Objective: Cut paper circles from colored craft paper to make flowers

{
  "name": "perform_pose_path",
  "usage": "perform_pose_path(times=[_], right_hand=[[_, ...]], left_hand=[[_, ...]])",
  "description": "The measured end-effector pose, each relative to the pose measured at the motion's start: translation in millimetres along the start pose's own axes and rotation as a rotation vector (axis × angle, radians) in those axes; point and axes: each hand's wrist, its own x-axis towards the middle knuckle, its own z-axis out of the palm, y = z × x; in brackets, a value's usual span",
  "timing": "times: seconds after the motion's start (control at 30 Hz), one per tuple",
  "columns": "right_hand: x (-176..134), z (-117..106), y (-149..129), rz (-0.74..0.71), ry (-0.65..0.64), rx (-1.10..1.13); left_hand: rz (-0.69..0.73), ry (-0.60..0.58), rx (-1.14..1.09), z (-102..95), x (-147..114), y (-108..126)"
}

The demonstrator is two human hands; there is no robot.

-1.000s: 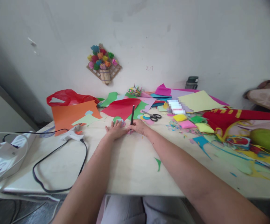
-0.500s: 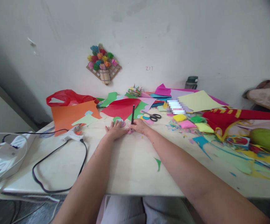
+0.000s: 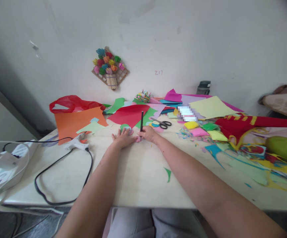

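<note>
My right hand is closed round a black pen, which stands nearly upright over a small pink piece of paper. Its lower end is hidden by my fingers. My left hand lies flat with fingers spread, its edge against the pink piece. Just beyond the left fingertips are a green round piece and a pale lilac piece. Black-handled scissors lie to the right of the pen, beside small yellow and blue discs.
A white glue gun with a black cord lies at left, near a power strip. Orange and red sheets lie behind. At right are colourful packets, a red felt piece, a green fruit and scraps.
The pen has come slightly more upright and shifted a touch to the right in my right hand. My left hand has stayed in place.
</note>
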Motion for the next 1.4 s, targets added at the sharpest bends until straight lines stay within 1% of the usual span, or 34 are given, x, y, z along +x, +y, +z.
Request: perform_pose_path(times=[0.1,0.23,0.3,0.43,0.83,0.97,1.17,1.4], right_hand=[[2.5,3.7,3.1,-0.03,-0.01,0.113],[2.4,8.7,3.5,-0.016,-0.109,0.307],[1.8,10.1,3.4,-0.009,-0.139,0.337],[2.8,11.1,5.1,-0.003,-0.151,0.286],[4.9,12.4,10.8,-0.001,-0.134,0.175],[3.8,11.8,9.9,0.0,-0.145,0.196],[1.5,11.0,6.7,-0.002,-0.143,0.207],[3.1,12.3,11.3,-0.012,-0.142,0.189]], left_hand=[[-0.007,0.0,0.001,0.7,0.5,0.2],[-0.007,0.019,0.004,6.1,7.0,-3.1],[-0.012,0.028,0.01,8.2,9.6,-4.3],[-0.01,0.03,0.015,8.6,10.4,-5.0],[0.018,0.047,0.017,11.3,16.1,-12.3],[0.037,0.045,0.026,9.7,14.8,-14.8],[0.025,0.053,0.032,10.7,15.8,-14.8],[0.028,0.039,0.028,9.8,14.1,-14.1]])
